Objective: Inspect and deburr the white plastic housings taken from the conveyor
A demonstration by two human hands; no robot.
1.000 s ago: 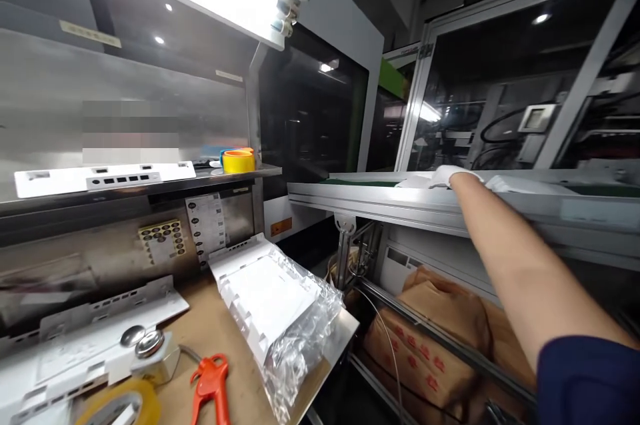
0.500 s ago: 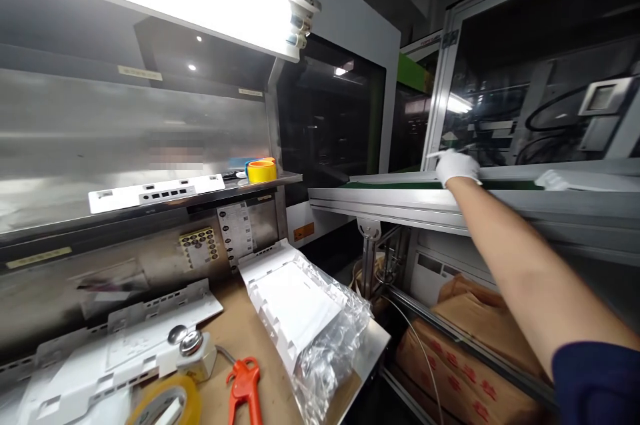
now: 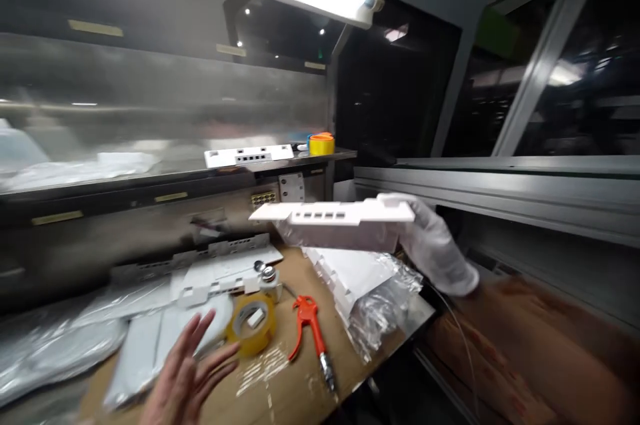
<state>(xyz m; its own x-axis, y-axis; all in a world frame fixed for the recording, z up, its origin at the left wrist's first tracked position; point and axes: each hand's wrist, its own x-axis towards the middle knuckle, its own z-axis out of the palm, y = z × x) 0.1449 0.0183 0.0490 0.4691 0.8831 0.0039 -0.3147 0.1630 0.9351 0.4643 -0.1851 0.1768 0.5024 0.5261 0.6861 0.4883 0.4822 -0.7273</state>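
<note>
My right hand (image 3: 437,248), in a white glove and smeared by motion, grips the right end of a white plastic panel (image 3: 330,213) with a row of small square cut-outs along its edge. The panel is held up above the bench, apart from everything below it. My bare left hand (image 3: 187,371) is low in the view, fingers spread, with nothing in it. Nearest to it are a roll of yellow tape (image 3: 255,325) and a bagged white part (image 3: 150,345). A red air blow gun (image 3: 311,328) lies right of the tape.
More white panels (image 3: 220,271) lie at the bench's back left. A plastic-wrapped panel (image 3: 357,278) lies at the right edge. The shelf holds another white panel (image 3: 250,155) and a yellow tape roll (image 3: 321,144). A metal conveyor frame (image 3: 500,195) runs along the right.
My right hand has come back from the conveyor toward the bench, now with a white panel in it. My left hand has entered the view. The view has turned left.
</note>
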